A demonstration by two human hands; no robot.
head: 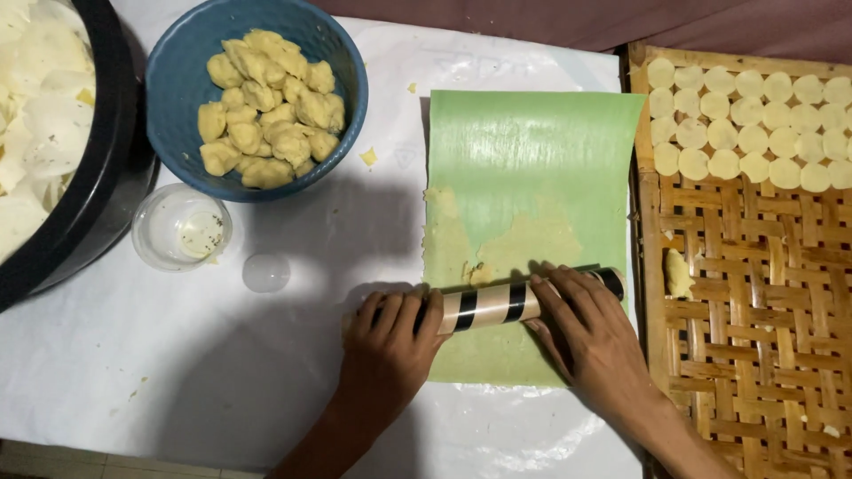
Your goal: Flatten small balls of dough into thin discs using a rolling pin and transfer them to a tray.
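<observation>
Across the near end of the green sheet (532, 177) lay the striped roller (493, 306), cream and black, pinned flat under both palms. Left hand (390, 341) spread open over its left end, fingers extended, not clenched; right hand (590, 333) likewise flat on the right end, pressing rather than grasping. Looked stiff, smooth and light, probably apt to slip sideways, so best borne on at both ends as shown. Beneath, a thin smear of yellow dough (524, 239), soft and likely to tear. Off to the right, a woven bamboo tray (754, 293) with pale dough discs (754, 124); up left, a blue bowl (342, 53) of dough lumps (266, 106), a small clear cup (182, 226), a black basin (111, 133).
</observation>
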